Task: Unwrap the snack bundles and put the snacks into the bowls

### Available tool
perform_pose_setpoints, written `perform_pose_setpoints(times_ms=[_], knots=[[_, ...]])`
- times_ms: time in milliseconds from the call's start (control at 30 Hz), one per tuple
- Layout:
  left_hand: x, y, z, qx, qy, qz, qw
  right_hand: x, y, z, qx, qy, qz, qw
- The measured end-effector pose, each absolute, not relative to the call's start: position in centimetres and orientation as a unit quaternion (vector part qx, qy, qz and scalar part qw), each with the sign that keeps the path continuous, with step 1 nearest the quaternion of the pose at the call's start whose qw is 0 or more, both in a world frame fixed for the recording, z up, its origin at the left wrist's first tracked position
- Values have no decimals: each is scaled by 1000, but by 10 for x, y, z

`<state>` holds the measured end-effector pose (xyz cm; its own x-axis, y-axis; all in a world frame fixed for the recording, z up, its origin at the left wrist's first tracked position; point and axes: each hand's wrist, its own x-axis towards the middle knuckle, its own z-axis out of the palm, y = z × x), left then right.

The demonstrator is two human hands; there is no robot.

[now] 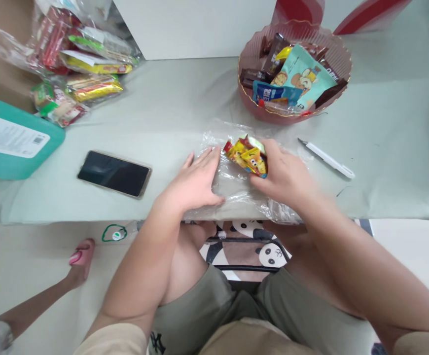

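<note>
My right hand is closed around a small bunch of snack packets, mostly yellow with some red and green. Beneath them a clear plastic bag lies spread and crumpled on the cloth-covered table. To the left, my left hand rests on the bag's edge with its fingers stretched and thumb apart, holding nothing. Its fingertips come close to the packets. Beyond my hands stands a pink ribbed bowl with a gold rim, filled with wrapped snacks.
A phone lies left of my hands, a white pen to the right. At the back left are bagged snacks and a teal box. A white board stands behind. Another person's leg shows at lower left.
</note>
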<state>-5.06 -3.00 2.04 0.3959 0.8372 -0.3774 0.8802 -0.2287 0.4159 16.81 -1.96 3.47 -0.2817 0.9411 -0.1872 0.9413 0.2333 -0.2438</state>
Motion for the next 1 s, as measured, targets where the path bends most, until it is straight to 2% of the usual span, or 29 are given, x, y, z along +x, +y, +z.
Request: perform_pose_setpoints(times_ms=[267, 433, 533, 767, 867, 1000], knots=[[-51, -30, 21, 781, 550, -53, 290, 166, -23, 39, 580, 808, -97, 42], [-51, -30, 22, 784, 548, -49, 287, 168, -24, 39, 602, 789, -123, 22], [-50, -29, 23, 784, 548, -57, 288, 178, -22, 38, 618, 767, -169, -35], [-56, -29, 27, 788, 542, -35, 289, 211, -19, 35, 619, 701, -253, -248], [-63, -26, 38, 793, 546, 69, 260, 215, -18, 35, 619, 674, -273, -297], [-56, -17, 47, 775, 494, 335, 208, 212, -20, 39, 621, 663, -261, -327]])
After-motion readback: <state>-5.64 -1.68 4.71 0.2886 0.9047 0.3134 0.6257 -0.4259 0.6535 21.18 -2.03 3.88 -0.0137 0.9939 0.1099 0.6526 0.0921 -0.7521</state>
